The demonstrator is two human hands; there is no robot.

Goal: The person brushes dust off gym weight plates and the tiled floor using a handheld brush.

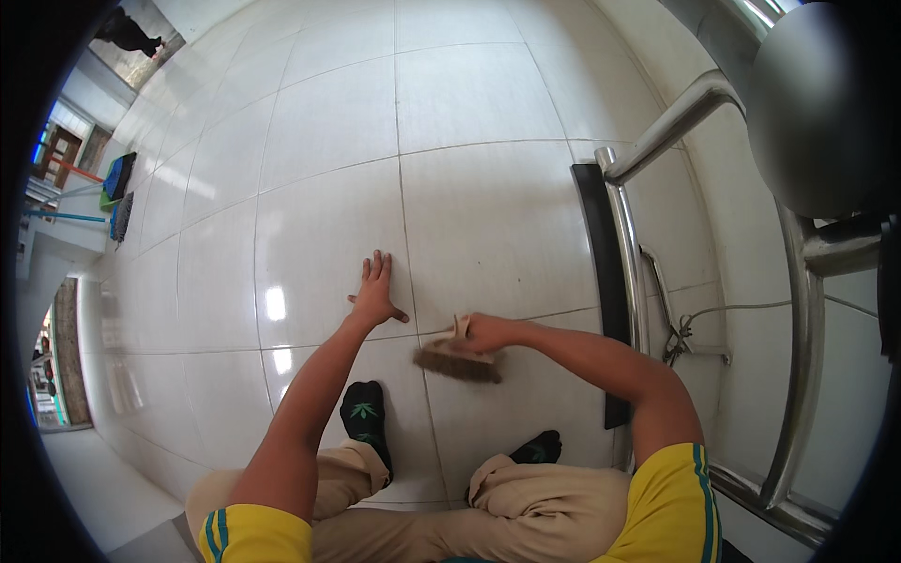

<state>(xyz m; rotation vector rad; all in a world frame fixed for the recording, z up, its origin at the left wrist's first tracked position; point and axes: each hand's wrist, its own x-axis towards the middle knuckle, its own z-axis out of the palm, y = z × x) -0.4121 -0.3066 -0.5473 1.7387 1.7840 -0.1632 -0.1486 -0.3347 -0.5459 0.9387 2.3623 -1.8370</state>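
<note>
My right hand (489,333) grips a hand brush (457,357) by its pale handle. The brush's brown bristles face my feet, low over or on the tiled floor (486,232), and look slightly blurred. My left hand (375,292) rests on the glossy white tiles ahead and to the left of the brush, fingers spread and holding nothing. Both feet, in black socks with green leaf prints, show below the hands: the left sock (364,412) in full view, the right sock (538,448) partly hidden by a beige trouser leg.
A metal tube frame (621,225) with a long black strip (602,281) stands close on the right, with a cable (739,306) behind it. Brooms or mops (121,211) lean at the far left. At the upper left, part of a person in dark clothing (127,32) shows beyond a doorway.
</note>
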